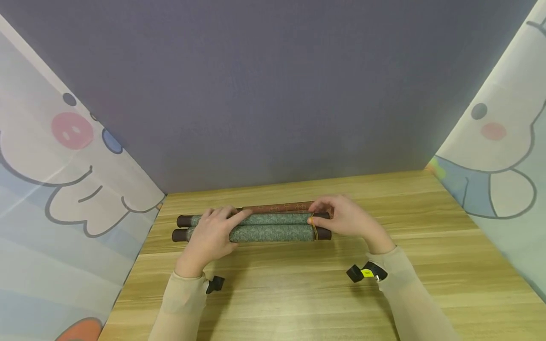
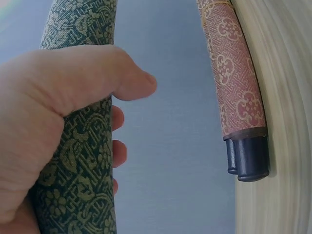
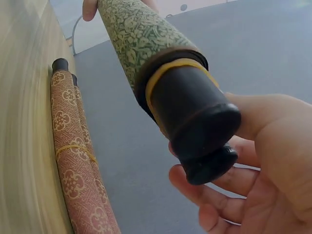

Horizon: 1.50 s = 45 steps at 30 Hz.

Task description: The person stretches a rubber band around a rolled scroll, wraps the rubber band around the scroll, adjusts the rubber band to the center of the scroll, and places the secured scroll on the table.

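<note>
My left hand [image 1: 213,232] grips a green patterned scroll [image 1: 273,232] with two rollers and dark end knobs. In the left wrist view the thumb lies over the cloth and the fingertips show past its far side. At the scroll's right end is a yellow rubber band [image 3: 178,63], looped round the base of the dark knobs [image 3: 195,117]. My right hand [image 1: 347,218] curls its thumb and fingers about that end, at the band; the exact contact is partly hidden behind the knobs. A reddish patterned scroll [image 1: 277,208] lies behind the green one.
The reddish scroll, with its own yellow band [image 3: 75,147], lies on the wooden table [image 1: 281,289] near the grey back wall [image 1: 273,94]. Cartoon-printed panels [image 1: 490,142] stand at both sides. Black wrist devices [image 1: 367,272] are on both sleeves.
</note>
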Available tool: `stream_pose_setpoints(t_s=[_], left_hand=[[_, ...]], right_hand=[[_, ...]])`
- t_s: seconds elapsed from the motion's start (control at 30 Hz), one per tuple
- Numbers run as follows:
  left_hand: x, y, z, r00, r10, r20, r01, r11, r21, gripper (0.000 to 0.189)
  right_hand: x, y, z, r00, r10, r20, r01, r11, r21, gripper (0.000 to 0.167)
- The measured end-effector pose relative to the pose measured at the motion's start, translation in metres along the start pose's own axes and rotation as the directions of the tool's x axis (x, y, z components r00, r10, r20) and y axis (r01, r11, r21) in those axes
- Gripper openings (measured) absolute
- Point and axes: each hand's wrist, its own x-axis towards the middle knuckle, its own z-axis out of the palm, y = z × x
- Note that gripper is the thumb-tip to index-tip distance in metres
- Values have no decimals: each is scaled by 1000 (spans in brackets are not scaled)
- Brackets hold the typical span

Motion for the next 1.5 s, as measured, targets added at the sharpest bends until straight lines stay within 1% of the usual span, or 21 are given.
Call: stream_pose_setpoints(t_s=[0.1,0.2,0.3,0.4,0.47,0.57,0.73,0.87,1.0,1.13,1.3,1.43,1.5], left_hand=[[1,2,-1,1000,4,17,-5,1000,12,101],[1,4,-2,1000,4,25,-5,1000,16,101],[2,5,-3,1000,10,20,-10,1000,13,101],[3,7,-3,1000,23,5,-23,1000,12,101],[4,9,-3,999,33,-5,-33,999,17,100],[5,10,-2,999,43,-11,-43,999,27,101],[6,12,0,998,59,-9,-58,997,43,98],[8,17,0,997,75,-6,-75,996,57,93],[10,22,2,994,111,-22,-109,991,74,87],[11,24,3,990,139,-37,-134,986,100,86],[13,26,4,986,163,-42,-156,978,137,86],[15,29,9,983,178,-48,-170,976,138,86],[15,30,11,983,177,-55,-169,977,130,88]], right_hand=[[0,-1,2,1000,19,-23,-19,1000,-3,26],[0,-3,3,997,41,-60,-41,999,-2,20],[0,-6,3,992,59,-109,-60,998,-2,12],[0,-8,3,986,65,-151,-70,997,-27,13],[0,-10,2,984,60,-168,-70,996,-59,16],[-1,-9,0,981,36,-189,-64,988,-140,17],[-2,-4,-4,972,-40,-232,-22,965,-261,13],[-4,-1,-6,973,-48,-228,-22,955,-295,12],[-3,1,-4,980,-21,-200,-38,956,-290,13],[-3,0,-2,984,27,-177,-73,962,-262,15],[-3,-6,1,981,79,-179,-122,963,-240,22],[-2,-12,5,981,118,-154,-149,967,-208,21],[-2,-15,7,982,134,-136,-156,973,-169,19]])
